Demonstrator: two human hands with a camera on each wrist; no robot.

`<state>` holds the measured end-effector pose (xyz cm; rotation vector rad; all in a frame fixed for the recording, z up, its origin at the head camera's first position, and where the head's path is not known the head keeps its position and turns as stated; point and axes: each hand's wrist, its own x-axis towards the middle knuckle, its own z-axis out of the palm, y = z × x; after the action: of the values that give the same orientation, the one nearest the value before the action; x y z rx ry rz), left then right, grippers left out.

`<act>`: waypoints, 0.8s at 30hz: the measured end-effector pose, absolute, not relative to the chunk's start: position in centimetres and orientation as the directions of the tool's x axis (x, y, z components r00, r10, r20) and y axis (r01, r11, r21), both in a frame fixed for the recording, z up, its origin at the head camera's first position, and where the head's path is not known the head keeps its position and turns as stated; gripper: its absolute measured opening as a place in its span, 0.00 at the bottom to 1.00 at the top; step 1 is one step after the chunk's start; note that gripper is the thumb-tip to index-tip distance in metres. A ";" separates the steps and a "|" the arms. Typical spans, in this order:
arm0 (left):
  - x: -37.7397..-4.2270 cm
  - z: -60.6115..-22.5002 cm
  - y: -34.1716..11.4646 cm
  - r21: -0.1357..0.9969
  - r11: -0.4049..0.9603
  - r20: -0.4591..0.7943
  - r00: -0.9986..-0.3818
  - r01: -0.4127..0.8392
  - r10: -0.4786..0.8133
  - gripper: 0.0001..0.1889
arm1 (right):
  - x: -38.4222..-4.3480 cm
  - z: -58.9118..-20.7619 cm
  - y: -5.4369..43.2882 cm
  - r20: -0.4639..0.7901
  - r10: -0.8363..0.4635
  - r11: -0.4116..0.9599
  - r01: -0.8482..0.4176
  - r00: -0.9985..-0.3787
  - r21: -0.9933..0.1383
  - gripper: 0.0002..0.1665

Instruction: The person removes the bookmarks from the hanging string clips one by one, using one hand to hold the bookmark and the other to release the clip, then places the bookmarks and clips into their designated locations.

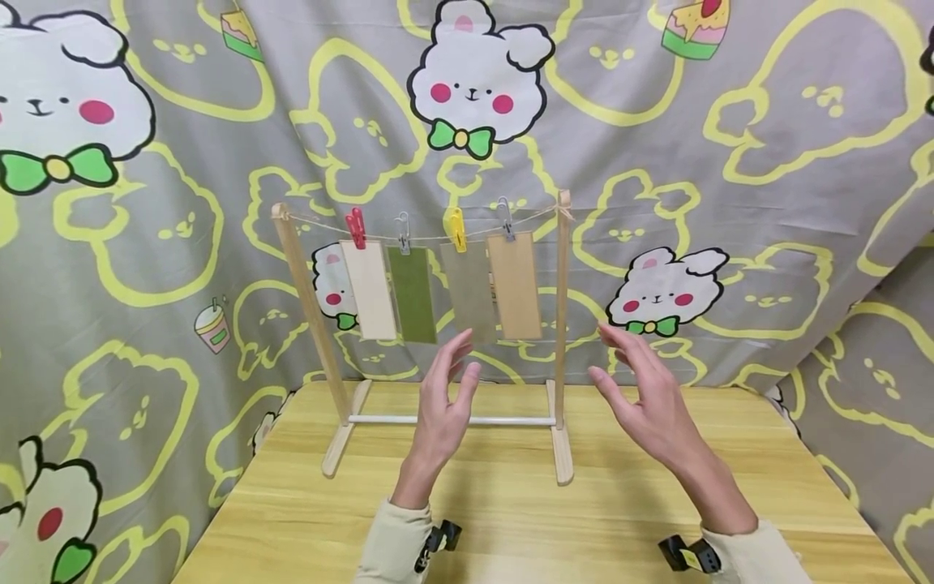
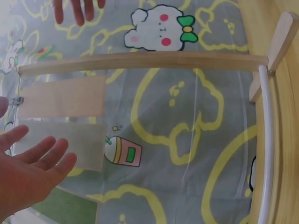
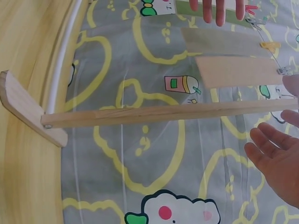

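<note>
A wooden stand (image 1: 563, 324) holds a thin string (image 1: 319, 222) between its two posts. Clothespins fix strips to the string: a red clip (image 1: 356, 228) on a cream strip (image 1: 370, 292), a silver clip (image 1: 404, 233) on a green strip (image 1: 413, 296), a yellow clip (image 1: 458, 229) on a grey-brown strip (image 1: 467, 284), and another silver clip (image 1: 506, 219) on a tan strip (image 1: 515, 288). My left hand (image 1: 443, 405) is raised before the grey-brown strip, fingers loosely spread and holding nothing. Right of the stand, my right hand (image 1: 649, 401) hovers with relaxed fingers, also holding nothing.
The stand's feet (image 1: 562, 458) rest on a wood-grain table (image 1: 292, 503), joined low down by a white rod (image 1: 511, 421). Behind and at both sides hangs a grey curtain (image 1: 241, 162) printed with cartoon animals.
</note>
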<state>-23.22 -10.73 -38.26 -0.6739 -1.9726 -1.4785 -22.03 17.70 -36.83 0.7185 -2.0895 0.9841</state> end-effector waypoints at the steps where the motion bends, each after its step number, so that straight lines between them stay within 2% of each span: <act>1: -23.3 -38.2 -10.7 0.675 0.250 0.706 -0.706 0.694 0.055 0.23 | -22.1 -36.7 17.6 0.785 -0.182 0.554 -0.721 -0.593 -0.416 0.39; 19: -25.0 -37.7 -9.5 0.719 0.101 0.688 -0.725 0.688 0.040 0.24 | -23.3 -33.5 16.3 0.823 -0.243 0.594 -0.750 -0.513 -0.292 0.40; 24: -25.4 -37.8 -9.1 0.720 0.060 0.692 -0.722 0.691 0.002 0.23 | -23.7 -32.4 15.7 0.841 -0.267 0.579 -0.776 -0.470 -0.249 0.38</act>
<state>-25.37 -9.12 -37.78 -0.6903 -1.8199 -1.7122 -23.74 15.73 -32.36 0.8311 -2.0144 0.8119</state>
